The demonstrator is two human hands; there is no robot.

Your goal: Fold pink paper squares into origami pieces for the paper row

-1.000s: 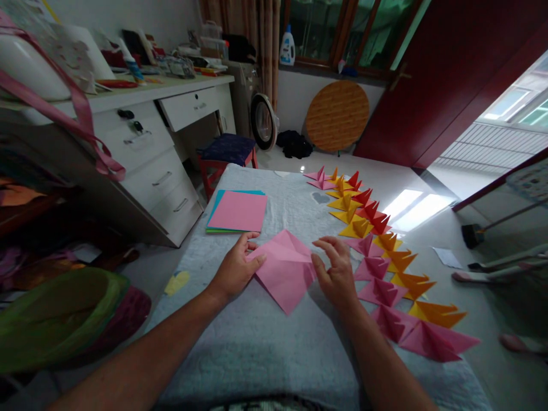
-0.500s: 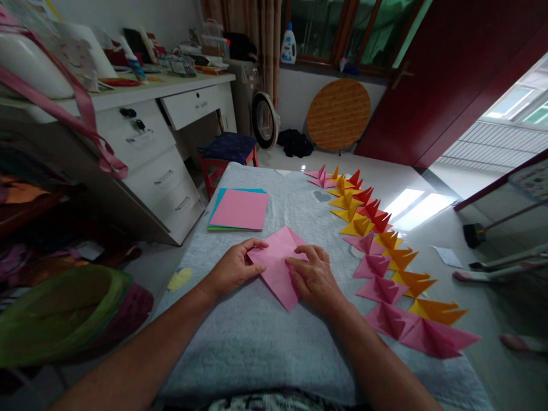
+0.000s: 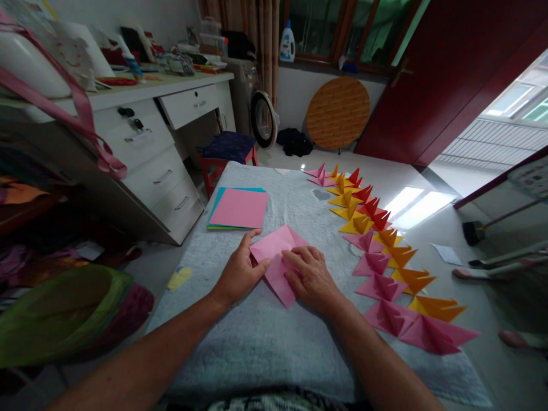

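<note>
A partly folded sheet of pink origami paper [image 3: 278,231] lies on the cloth-covered table in front of me, one corner toward me. My left hand [image 3: 240,271] holds its left corner, thumb on top of the paper. The left index finger is raised beside the edge, and the other left fingers are mostly hidden. On the paper's right half, my right hand [image 3: 311,275] lies with fingers stretched out, fingertips pressing near the middle. Beyond the left hand sits a stack of square paper [image 3: 240,209], pink on top with blue and green edges below.
Folded paper shapes in pink [image 3: 381,287], yellow [image 3: 357,224], red [image 3: 371,205] and orange [image 3: 413,280] stand in rows along the table's right side. A green-lined basket [image 3: 64,319] is at the left, a stool [image 3: 226,145] beyond the table, and a white desk [image 3: 149,148] at the far left.
My left index finger has lifted off the paper, while the thumb has slid slightly inward. My right fingers have moved a little left and flattened on the sheet.
</note>
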